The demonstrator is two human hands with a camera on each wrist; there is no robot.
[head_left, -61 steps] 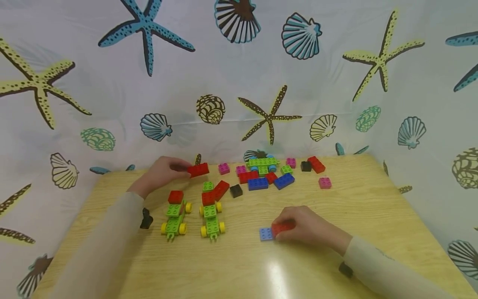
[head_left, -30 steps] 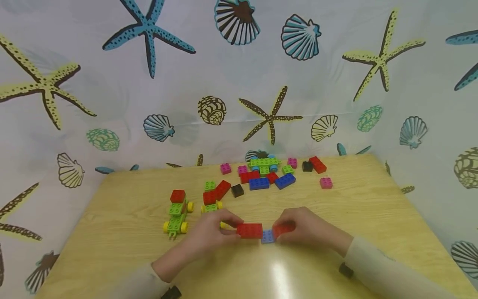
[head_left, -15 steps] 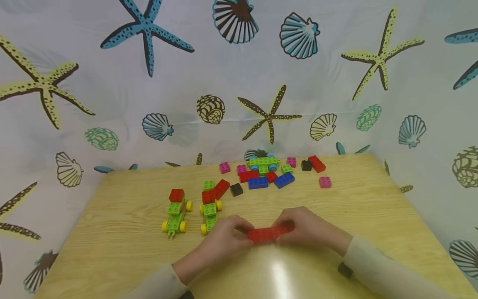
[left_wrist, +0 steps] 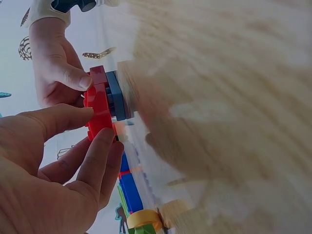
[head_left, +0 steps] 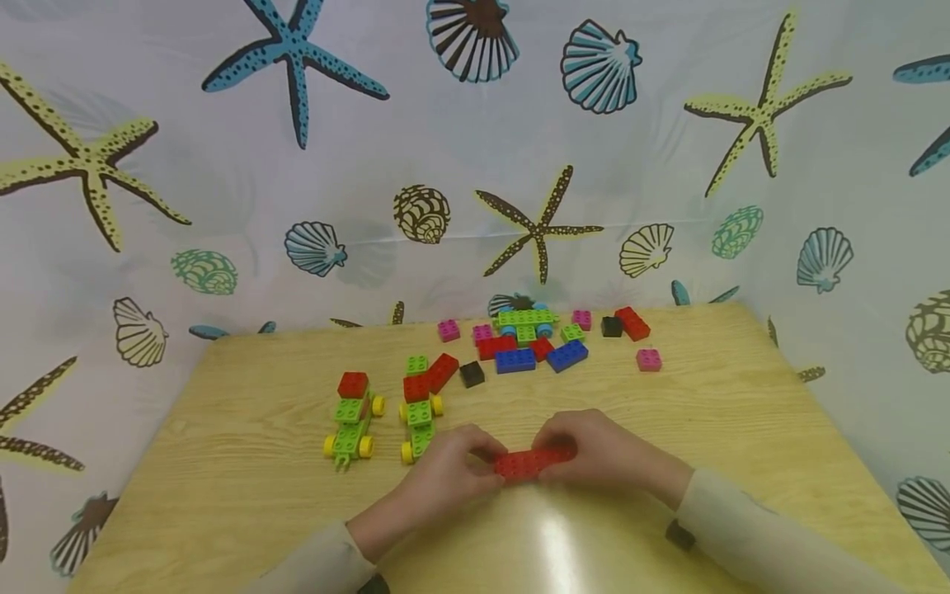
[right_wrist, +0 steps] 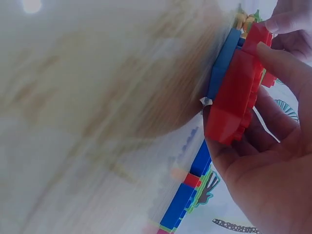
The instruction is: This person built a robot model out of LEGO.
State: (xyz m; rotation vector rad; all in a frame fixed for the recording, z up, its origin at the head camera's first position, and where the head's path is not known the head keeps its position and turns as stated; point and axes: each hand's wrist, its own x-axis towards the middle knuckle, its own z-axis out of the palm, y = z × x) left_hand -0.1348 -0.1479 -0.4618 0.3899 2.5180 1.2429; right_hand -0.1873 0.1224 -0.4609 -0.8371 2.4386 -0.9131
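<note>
Near the middle of the table, my left hand (head_left: 449, 478) pinches a red toy building brick (head_left: 515, 467) by its left end. My right hand (head_left: 601, 454) grips a second red brick (right_wrist: 234, 92) between thumb and fingers. The two red bricks meet end to end in a row. Beneath them lies a light blue brick (left_wrist: 116, 95), seen from the side in both wrist views and covered by the red ones in the head view. In the left wrist view, the left thumb and fingertips lie on the red brick's sides.
Two green toy cars with yellow wheels, one (head_left: 350, 433) and another (head_left: 420, 429), stand left of the hands. Further back are blue bricks (head_left: 515, 360), a black brick (head_left: 471, 374), pink bricks (head_left: 649, 360) and a green base with blue wheels (head_left: 525, 318). A patterned cloth (head_left: 460, 148) hangs behind the table.
My left hand has carried its red brick from the back left to the light blue brick, against the other red brick. The right hand has stayed nearly in place, holding its brick.
</note>
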